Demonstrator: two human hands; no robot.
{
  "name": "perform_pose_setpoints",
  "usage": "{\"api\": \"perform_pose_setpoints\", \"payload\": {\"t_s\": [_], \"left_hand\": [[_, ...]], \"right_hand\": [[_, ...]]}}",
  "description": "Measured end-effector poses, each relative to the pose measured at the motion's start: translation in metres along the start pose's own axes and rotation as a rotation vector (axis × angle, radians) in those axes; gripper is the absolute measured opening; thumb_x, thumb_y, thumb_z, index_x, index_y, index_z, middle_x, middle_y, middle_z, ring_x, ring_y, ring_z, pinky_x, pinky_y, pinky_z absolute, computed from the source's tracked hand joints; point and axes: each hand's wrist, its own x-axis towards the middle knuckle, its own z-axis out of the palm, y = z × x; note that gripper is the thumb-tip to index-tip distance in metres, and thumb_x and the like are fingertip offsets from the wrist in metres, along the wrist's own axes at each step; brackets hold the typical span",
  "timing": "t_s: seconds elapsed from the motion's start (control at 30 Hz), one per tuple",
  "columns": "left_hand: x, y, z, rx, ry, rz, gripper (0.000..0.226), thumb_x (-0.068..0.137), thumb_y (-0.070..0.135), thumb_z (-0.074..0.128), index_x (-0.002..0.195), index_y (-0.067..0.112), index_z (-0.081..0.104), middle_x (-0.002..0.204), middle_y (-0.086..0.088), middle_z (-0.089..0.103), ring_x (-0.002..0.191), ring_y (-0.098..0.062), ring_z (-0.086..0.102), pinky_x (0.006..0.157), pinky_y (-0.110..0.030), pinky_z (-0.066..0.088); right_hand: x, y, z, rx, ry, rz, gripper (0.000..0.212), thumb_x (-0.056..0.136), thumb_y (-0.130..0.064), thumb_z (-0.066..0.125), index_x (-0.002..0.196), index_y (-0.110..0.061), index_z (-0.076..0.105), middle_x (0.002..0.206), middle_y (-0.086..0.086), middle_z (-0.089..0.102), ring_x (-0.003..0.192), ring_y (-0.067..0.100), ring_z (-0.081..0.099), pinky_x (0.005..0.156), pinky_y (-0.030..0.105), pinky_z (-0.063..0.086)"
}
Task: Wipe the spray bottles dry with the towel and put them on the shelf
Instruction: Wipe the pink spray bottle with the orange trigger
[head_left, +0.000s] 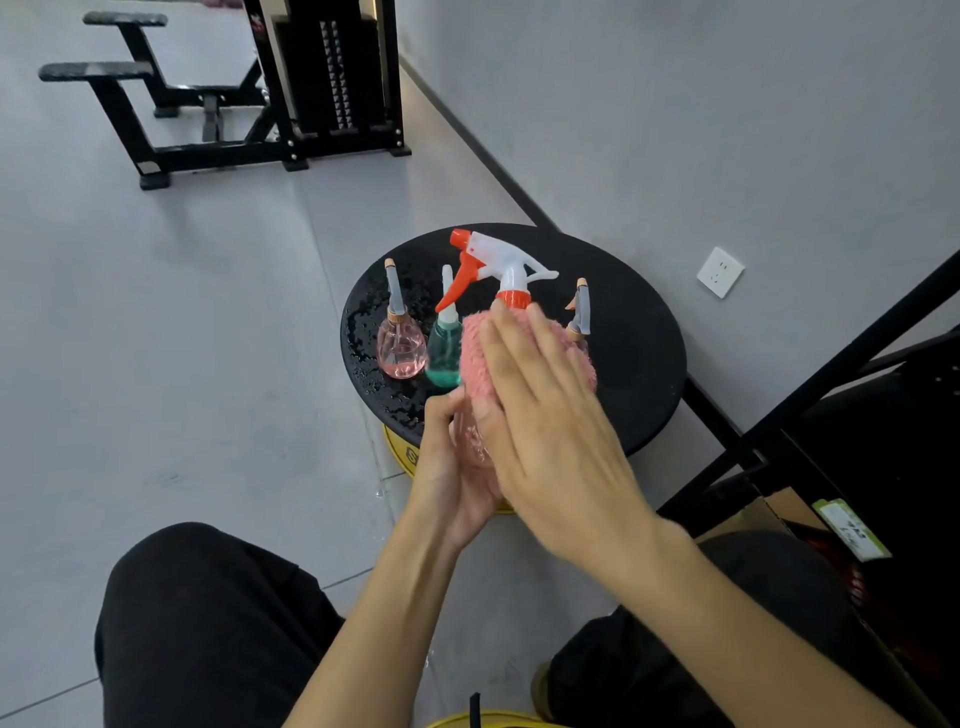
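1. The black shelf (810, 415) stands right of both hands, nearer the right hand (545, 415).
2. The trigger spray bottle (498, 270), upright, nozzle above the grip, is clasped at its base by the left hand (452, 467).
3. The right hand presses the pink towel (519, 343) flat around it.
4. No writing is legible.

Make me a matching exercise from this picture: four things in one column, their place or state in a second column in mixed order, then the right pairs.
Things:
1. trigger spray bottle
2. pink bottle
3. green bottle
4. pink towel

Places or states:
A. pressed under the right hand against a bottle
B. standing furthest left on the black round table
C. held up from below by the left hand
D. standing on the table between the pink bottle and the towel

Pairs: 1-C, 2-B, 3-D, 4-A
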Motion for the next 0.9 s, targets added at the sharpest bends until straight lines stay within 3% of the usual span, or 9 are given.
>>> {"api": "perform_pose_setpoints", "payload": {"t_s": [0.13, 0.27, 0.37, 0.4, 0.47, 0.53, 0.67, 0.8, 0.9], "left_hand": [[0.001, -0.004, 0.002, 0.014, -0.007, -0.036, 0.042, 0.089, 0.045, 0.044, 0.100, 0.018, 0.074, 0.108, -0.010, 0.064, 0.098, -0.026, 0.059, 0.073, -0.036, 0.056], [-0.002, -0.015, -0.002, -0.056, 0.042, 0.020, 0.040, 0.084, 0.042, 0.053, 0.108, 0.017, 0.071, 0.113, -0.009, 0.069, 0.107, -0.022, 0.064, 0.087, -0.036, 0.054], [-0.009, -0.023, -0.003, -0.082, -0.021, 0.075, 0.049, 0.094, 0.033, 0.037, 0.073, 0.018, 0.079, 0.082, 0.000, 0.075, 0.077, -0.010, 0.072, 0.065, -0.022, 0.057], [-0.010, -0.025, -0.006, -0.099, -0.039, 0.068, 0.048, 0.092, 0.034, 0.039, 0.071, 0.018, 0.079, 0.081, -0.001, 0.075, 0.076, -0.011, 0.072, 0.064, -0.022, 0.057], [-0.013, -0.026, -0.008, -0.086, -0.015, 0.041, 0.037, 0.087, 0.039, 0.049, 0.088, 0.016, 0.078, 0.099, -0.008, 0.073, 0.092, -0.018, 0.070, 0.075, -0.030, 0.058], [-0.013, -0.028, -0.012, -0.035, -0.004, 0.012, 0.040, 0.087, 0.043, 0.049, 0.104, 0.017, 0.074, 0.110, -0.011, 0.070, 0.101, -0.026, 0.067, 0.082, -0.041, 0.057], [-0.018, -0.033, -0.011, 0.007, -0.053, -0.055, 0.047, 0.086, 0.050, 0.044, 0.094, 0.016, 0.076, 0.087, -0.010, 0.073, 0.074, -0.023, 0.071, 0.057, -0.037, 0.059], [-0.022, -0.038, -0.011, -0.015, 0.023, -0.015, 0.045, 0.085, 0.047, 0.052, 0.112, 0.016, 0.070, 0.118, -0.014, 0.064, 0.110, -0.029, 0.059, 0.089, -0.042, 0.050], [-0.025, -0.039, -0.016, -0.056, 0.044, 0.047, 0.034, 0.086, 0.037, 0.052, 0.101, 0.015, 0.073, 0.107, -0.010, 0.069, 0.100, -0.021, 0.066, 0.082, -0.033, 0.056]], "right_hand": [[0.017, 0.010, -0.003, 0.052, 0.009, 0.051, 0.056, 0.100, -0.029, 0.020, 0.154, -0.015, 0.014, 0.163, -0.004, 0.006, 0.150, 0.016, -0.007, 0.121, 0.047, 0.012], [-0.008, -0.003, 0.013, -0.025, 0.063, 0.060, 0.058, 0.097, -0.027, 0.020, 0.154, -0.016, 0.017, 0.163, -0.003, 0.011, 0.151, 0.021, 0.000, 0.119, 0.053, 0.014], [-0.032, -0.008, 0.030, -0.133, 0.035, 0.023, 0.063, 0.091, -0.022, 0.032, 0.152, -0.017, 0.019, 0.161, -0.004, 0.018, 0.150, 0.021, 0.009, 0.112, 0.061, 0.025], [-0.034, -0.006, 0.032, -0.133, 0.025, 0.007, 0.063, 0.090, -0.021, 0.035, 0.151, -0.017, 0.021, 0.161, -0.003, 0.020, 0.150, 0.021, 0.012, 0.111, 0.062, 0.027], [-0.031, 0.001, 0.029, -0.079, 0.017, 0.004, 0.061, 0.090, -0.021, 0.033, 0.151, -0.018, 0.025, 0.161, -0.003, 0.020, 0.150, 0.019, 0.011, 0.110, 0.063, 0.028], [-0.019, 0.008, 0.020, 0.054, 0.009, 0.028, 0.059, 0.094, -0.020, 0.026, 0.153, -0.017, 0.023, 0.162, -0.006, 0.013, 0.150, 0.016, 0.001, 0.114, 0.062, 0.021], [0.002, 0.019, 0.008, 0.255, 0.026, 0.096, 0.055, 0.100, -0.018, 0.028, 0.154, -0.019, 0.018, 0.163, -0.009, 0.008, 0.150, 0.013, -0.009, 0.121, 0.048, 0.013], [-0.022, 0.004, 0.016, 0.148, 0.020, 0.092, 0.056, 0.099, -0.030, 0.021, 0.154, -0.021, 0.017, 0.163, -0.011, 0.008, 0.150, 0.012, -0.008, 0.119, 0.054, 0.015], [-0.047, -0.007, 0.028, 0.049, 0.012, 0.060, 0.059, 0.094, -0.030, 0.023, 0.153, -0.023, 0.023, 0.162, -0.013, 0.013, 0.150, 0.014, 0.001, 0.112, 0.064, 0.023]]}}
